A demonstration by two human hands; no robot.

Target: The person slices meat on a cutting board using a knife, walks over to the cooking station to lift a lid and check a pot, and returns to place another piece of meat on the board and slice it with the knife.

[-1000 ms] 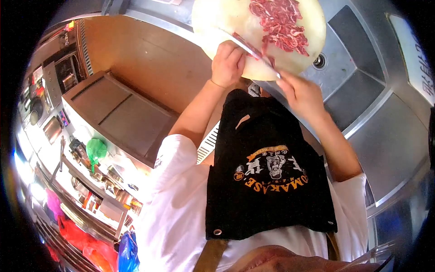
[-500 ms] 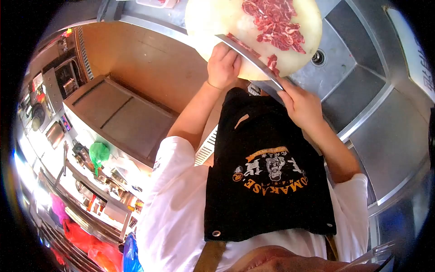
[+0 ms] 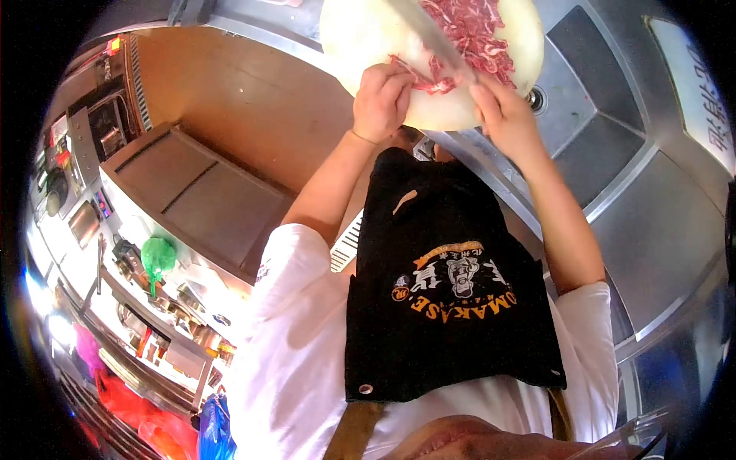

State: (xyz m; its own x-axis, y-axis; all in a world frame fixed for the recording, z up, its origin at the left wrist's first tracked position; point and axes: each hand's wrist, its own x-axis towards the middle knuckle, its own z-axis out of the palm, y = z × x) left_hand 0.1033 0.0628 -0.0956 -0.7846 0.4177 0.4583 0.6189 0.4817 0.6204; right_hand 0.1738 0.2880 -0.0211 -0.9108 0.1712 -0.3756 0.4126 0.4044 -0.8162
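Note:
A round pale cutting board (image 3: 360, 38) lies at the top of the view, with sliced raw red meat (image 3: 471, 34) heaped on its right half. My right hand (image 3: 506, 115) is closed around the handle of a kitchen knife (image 3: 433, 34). The blade is blurred and slants up to the left across the board, beside the heap. On the board's near side, my left hand (image 3: 381, 103) has its fingers curled onto the end of a small strip of meat (image 3: 433, 83). The fingertips are partly hidden.
The board rests over a metal sink (image 3: 571, 115) whose drain (image 3: 537, 100) shows at its right. A steel cabinet (image 3: 199, 195) stands to the left. Farther left are shelves with utensils, a green bag (image 3: 157, 255) and red bags (image 3: 138, 402).
The knife has swung up and away from my left hand, toward the meat heap. My right hand has risen with it. My left hand stays at the board's near edge, by the meat strip.

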